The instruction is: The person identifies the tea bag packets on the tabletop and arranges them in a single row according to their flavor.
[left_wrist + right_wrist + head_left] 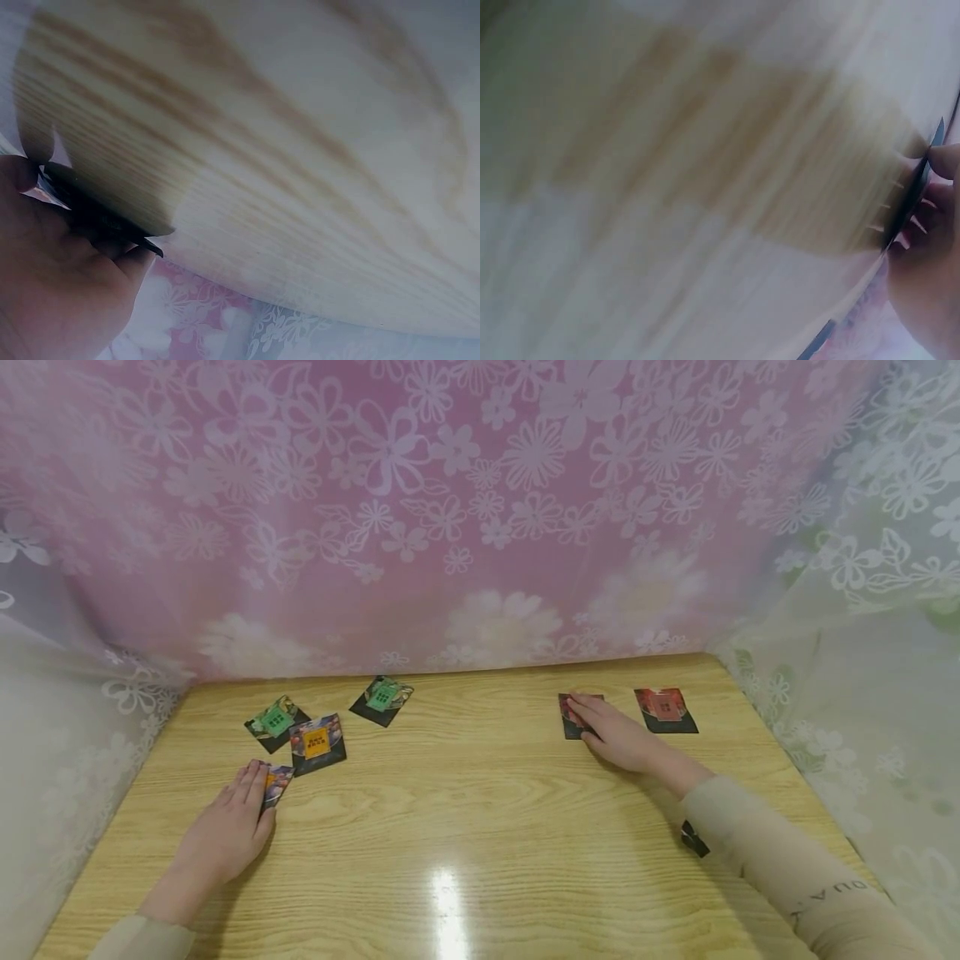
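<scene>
In the head view my left hand [228, 831] rests on a small dark square packet [277, 783] with a purple-and-orange print. Its fingers lie straight and together and cover most of it. From the left wrist, the packet's black edge [112, 217] shows under the fingers, close over the wood. My right hand [618, 737] touches a dark packet with a red label [570, 720], fingers stretched across it and thumb at its near edge. In the right wrist view this packet's dark edge [909, 199] lies under the fingertips, right at the tabletop.
Beyond the left hand lie an orange-labelled packet [318, 743] and two green-labelled packets, one [273, 722] beside it and another [382, 697] further right. A red-labelled packet [666, 708] lies right of the right hand. A dark packet [693, 839] shows partly under the sleeve. Floral curtain [465, 527] encloses the wooden table [480, 793].
</scene>
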A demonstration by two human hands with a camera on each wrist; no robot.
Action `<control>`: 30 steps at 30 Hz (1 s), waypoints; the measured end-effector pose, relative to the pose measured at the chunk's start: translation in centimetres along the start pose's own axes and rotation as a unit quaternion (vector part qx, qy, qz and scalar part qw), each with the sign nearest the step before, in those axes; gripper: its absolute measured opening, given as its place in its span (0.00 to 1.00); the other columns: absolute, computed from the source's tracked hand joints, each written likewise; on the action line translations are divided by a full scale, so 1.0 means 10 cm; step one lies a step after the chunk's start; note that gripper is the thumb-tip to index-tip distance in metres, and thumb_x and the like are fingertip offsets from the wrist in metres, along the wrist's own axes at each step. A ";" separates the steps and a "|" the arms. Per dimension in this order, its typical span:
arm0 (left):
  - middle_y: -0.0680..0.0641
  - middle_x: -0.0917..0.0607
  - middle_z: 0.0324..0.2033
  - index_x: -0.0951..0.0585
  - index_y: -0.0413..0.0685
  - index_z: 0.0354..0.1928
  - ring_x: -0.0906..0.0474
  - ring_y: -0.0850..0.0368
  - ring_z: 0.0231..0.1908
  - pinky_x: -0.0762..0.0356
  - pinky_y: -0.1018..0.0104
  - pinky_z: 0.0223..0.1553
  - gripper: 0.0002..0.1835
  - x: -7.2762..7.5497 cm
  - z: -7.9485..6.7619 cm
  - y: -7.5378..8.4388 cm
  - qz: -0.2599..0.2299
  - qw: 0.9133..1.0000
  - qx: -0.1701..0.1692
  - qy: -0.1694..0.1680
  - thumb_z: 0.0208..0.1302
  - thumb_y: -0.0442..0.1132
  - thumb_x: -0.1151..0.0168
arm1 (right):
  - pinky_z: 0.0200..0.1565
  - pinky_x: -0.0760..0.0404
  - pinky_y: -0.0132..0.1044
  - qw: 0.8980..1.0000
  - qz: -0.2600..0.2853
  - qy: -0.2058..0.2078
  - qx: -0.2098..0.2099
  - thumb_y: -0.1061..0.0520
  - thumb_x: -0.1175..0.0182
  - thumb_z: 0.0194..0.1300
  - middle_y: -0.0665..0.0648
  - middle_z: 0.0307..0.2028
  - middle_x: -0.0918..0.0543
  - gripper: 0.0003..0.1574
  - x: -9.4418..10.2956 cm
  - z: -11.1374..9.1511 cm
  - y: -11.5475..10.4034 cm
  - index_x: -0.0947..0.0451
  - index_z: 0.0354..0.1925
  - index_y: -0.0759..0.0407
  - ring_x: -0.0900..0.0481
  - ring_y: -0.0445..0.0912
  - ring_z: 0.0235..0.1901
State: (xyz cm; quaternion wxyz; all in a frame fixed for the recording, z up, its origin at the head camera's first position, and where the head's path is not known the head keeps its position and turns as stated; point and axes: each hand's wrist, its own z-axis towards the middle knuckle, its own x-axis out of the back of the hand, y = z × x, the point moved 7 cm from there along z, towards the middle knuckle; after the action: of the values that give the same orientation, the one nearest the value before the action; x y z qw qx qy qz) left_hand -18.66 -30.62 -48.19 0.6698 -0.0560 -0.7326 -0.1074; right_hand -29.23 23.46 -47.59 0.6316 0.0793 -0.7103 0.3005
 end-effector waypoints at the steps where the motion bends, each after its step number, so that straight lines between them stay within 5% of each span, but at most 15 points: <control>1: 0.20 0.43 0.78 0.44 0.20 0.78 0.43 0.22 0.77 0.37 0.29 0.76 0.36 0.00 0.00 0.00 0.000 1.000 0.000 0.000 0.83 0.44 0.52 | 0.78 0.39 0.69 1.000 0.003 -0.003 0.000 0.59 0.47 0.83 0.71 0.83 0.44 0.39 0.00 -0.01 0.02 0.46 0.82 0.70 0.47 0.69 0.82; 30: 0.20 0.43 0.78 0.44 0.20 0.78 0.43 0.22 0.77 0.37 0.30 0.77 0.37 -0.02 0.00 -0.01 -0.001 1.000 0.002 -0.003 0.83 0.44 0.52 | 0.77 0.39 0.71 0.999 0.028 -0.011 -0.011 0.61 0.48 0.80 0.69 0.83 0.44 0.40 0.07 -0.14 0.27 0.46 0.83 0.65 0.47 0.70 0.81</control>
State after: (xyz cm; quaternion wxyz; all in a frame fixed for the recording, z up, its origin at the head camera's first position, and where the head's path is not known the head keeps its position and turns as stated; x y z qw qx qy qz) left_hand -18.65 -30.71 -48.38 0.6676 -0.0543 -0.7349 -0.1063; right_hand -29.49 26.59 -47.82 0.6160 0.0558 -0.7221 0.3099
